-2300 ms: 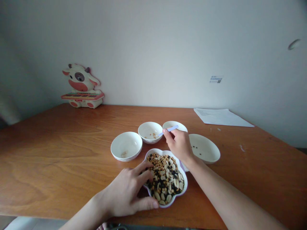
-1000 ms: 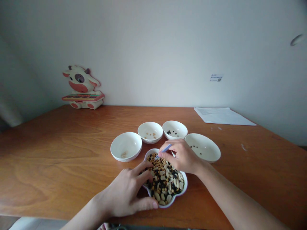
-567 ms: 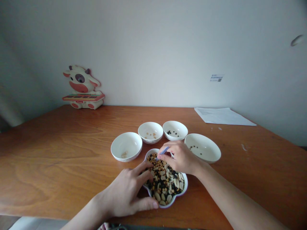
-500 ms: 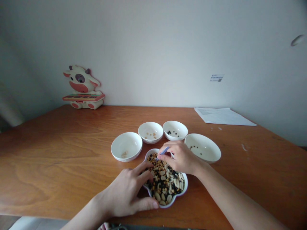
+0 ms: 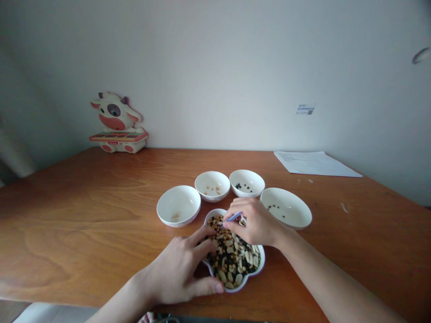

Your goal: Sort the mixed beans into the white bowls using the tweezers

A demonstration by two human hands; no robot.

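Note:
A white scalloped bowl (image 5: 258,268) stands near the table's front, filled with mixed peanuts (image 5: 251,256), yellow beans (image 5: 220,233) and dark beans. My left hand (image 5: 183,264) grips its left side, the fingers reaching over the rim and the thumb against the lower edge. Above the bowl's far part, my right hand (image 5: 254,222) pinches lilac tweezers (image 5: 233,217); their tips point down among the beans. Whether the tips hold a bean is too small to tell.
Behind the scalloped bowl, white bowls curve in an arc: a left one (image 5: 178,197) with pale bits, one with yellowish pieces (image 5: 212,179), one with black beans (image 5: 247,177), and a right one (image 5: 292,206) with dark beans. A cow toy keyboard (image 5: 117,130) and papers (image 5: 313,162) lie farther back.
The tweezers in my right hand have tilted flatter, their upper end swinging to the right. My left hand keeps its place on the bowl. The view has shifted very slightly.

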